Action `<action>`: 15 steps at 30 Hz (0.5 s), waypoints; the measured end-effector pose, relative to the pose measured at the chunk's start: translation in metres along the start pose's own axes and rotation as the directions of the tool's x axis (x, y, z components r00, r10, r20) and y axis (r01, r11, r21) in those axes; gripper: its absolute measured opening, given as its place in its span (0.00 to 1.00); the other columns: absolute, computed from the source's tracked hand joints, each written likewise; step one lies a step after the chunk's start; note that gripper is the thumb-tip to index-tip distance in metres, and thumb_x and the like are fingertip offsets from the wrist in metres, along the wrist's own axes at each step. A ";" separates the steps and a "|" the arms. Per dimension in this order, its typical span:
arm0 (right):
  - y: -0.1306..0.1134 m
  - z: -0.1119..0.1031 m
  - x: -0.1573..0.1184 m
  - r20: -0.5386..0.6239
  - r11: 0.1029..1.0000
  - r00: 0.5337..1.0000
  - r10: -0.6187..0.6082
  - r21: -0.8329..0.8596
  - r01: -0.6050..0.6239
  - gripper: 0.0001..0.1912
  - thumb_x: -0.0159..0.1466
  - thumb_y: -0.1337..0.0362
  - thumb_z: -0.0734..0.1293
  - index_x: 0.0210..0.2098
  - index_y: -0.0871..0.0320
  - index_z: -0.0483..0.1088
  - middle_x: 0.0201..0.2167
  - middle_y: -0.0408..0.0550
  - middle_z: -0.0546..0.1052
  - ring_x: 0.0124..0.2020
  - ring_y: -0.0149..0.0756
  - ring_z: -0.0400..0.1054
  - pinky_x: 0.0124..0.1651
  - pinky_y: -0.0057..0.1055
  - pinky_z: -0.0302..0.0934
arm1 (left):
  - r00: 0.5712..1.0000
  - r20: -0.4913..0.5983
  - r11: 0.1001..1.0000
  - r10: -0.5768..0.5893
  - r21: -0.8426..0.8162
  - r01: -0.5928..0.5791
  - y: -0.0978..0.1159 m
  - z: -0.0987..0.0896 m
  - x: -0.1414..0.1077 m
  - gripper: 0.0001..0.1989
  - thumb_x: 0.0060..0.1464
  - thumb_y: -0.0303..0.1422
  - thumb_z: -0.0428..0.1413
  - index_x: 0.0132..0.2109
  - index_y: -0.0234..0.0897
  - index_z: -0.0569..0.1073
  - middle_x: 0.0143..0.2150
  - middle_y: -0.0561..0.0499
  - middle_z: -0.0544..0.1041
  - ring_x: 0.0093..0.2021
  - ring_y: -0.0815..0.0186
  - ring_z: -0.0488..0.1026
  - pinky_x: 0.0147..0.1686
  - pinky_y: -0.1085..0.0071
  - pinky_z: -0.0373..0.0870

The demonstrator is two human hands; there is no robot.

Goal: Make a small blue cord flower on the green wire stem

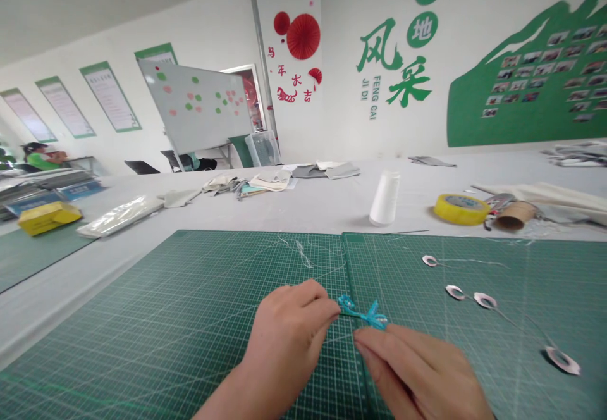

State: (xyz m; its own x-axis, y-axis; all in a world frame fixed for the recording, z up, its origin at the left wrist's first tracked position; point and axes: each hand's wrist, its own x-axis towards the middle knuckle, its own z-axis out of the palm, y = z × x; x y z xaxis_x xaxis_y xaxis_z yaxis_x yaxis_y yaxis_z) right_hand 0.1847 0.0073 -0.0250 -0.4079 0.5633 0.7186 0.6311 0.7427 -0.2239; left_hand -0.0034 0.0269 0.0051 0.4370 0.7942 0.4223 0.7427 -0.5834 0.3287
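Observation:
A bright blue piece of cord [370,316], with a curled loop at its left end and a bow-like tuft at its right, spans the gap between my hands above the cutting mats. My left hand [291,328] is closed, thumb and fingertips pinching beside the curled end. My right hand [417,369] is closed too, its fingers pressed together at the tufted end; the exact grip there is partly hidden. Beneath them, a green gridded cutting mat [227,281] meets a second cutting mat [474,350] at a dark seam.
Small pale rings with threads, such as one ring [485,300], lie on the right mat. Loose white thread [303,253] rests on the left mat. Behind stand a white thread cone [385,198] and a yellow tape roll [461,209]. A yellow box [50,217] sits far left.

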 end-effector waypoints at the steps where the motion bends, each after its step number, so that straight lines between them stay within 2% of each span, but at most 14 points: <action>1: 0.002 -0.002 0.000 -0.011 1.000 1.000 0.002 0.001 -0.002 0.12 0.67 0.68 0.60 0.37 0.60 0.75 0.22 0.48 0.76 0.21 0.36 0.70 0.24 0.32 0.62 | 1.000 0.017 0.999 0.025 0.030 -0.025 0.000 0.000 0.000 0.11 0.59 0.23 0.52 0.37 0.38 0.77 0.33 0.51 0.77 0.32 0.64 0.71 0.32 0.68 0.63; 5: 0.010 -0.008 0.003 -0.024 0.995 0.997 0.067 0.070 -0.065 0.09 0.67 0.67 0.61 0.38 0.58 0.73 0.23 0.46 0.77 0.21 0.34 0.71 0.25 0.30 0.62 | 0.990 0.077 0.990 0.121 0.060 -0.125 0.000 -0.003 0.000 0.10 0.58 0.22 0.52 0.36 0.39 0.77 0.34 0.52 0.77 0.32 0.64 0.71 0.33 0.67 0.60; 8: 0.016 -0.013 0.007 0.002 0.972 0.990 0.141 0.190 -0.138 0.06 0.66 0.67 0.63 0.38 0.55 0.72 0.26 0.42 0.77 0.24 0.31 0.71 0.28 0.26 0.63 | 0.976 0.071 0.979 0.204 -0.009 -0.204 0.002 -0.005 0.000 0.10 0.59 0.22 0.52 0.34 0.39 0.75 0.33 0.54 0.77 0.32 0.67 0.70 0.34 0.68 0.59; 10: 0.019 -0.014 0.010 0.063 0.938 0.974 0.219 0.261 -0.228 0.06 0.66 0.65 0.63 0.35 0.53 0.73 0.26 0.39 0.77 0.24 0.29 0.70 0.28 0.24 0.62 | 0.968 0.061 0.968 0.243 -0.076 -0.239 0.004 -0.007 0.000 0.10 0.59 0.22 0.53 0.34 0.38 0.75 0.33 0.55 0.77 0.32 0.68 0.70 0.35 0.68 0.58; 12: 0.024 -0.013 0.012 0.155 0.884 0.933 0.326 0.301 -0.359 0.08 0.66 0.61 0.63 0.32 0.52 0.73 0.22 0.38 0.73 0.21 0.29 0.65 0.25 0.25 0.58 | 0.964 0.068 0.959 0.256 -0.140 -0.245 0.006 -0.009 0.000 0.09 0.59 0.22 0.54 0.34 0.38 0.76 0.34 0.55 0.77 0.34 0.68 0.71 0.36 0.69 0.59; 15: 0.035 -0.007 0.012 0.340 0.717 0.813 0.472 0.388 -0.579 0.13 0.63 0.55 0.64 0.29 0.54 0.75 0.17 0.37 0.64 0.19 0.30 0.56 0.23 0.27 0.51 | 0.974 0.090 0.949 0.206 -0.263 -0.176 0.009 -0.012 0.001 0.07 0.57 0.22 0.57 0.34 0.36 0.77 0.33 0.54 0.77 0.35 0.69 0.72 0.38 0.70 0.61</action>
State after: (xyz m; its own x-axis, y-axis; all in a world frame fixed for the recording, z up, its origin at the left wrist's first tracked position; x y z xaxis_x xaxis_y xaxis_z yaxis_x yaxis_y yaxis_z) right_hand 0.2068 0.0372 -0.0198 -0.2582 0.9320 0.2543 0.4332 0.3470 -0.8318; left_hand -0.0023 0.0204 0.0181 0.6245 0.6688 0.4033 0.4941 -0.7383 0.4592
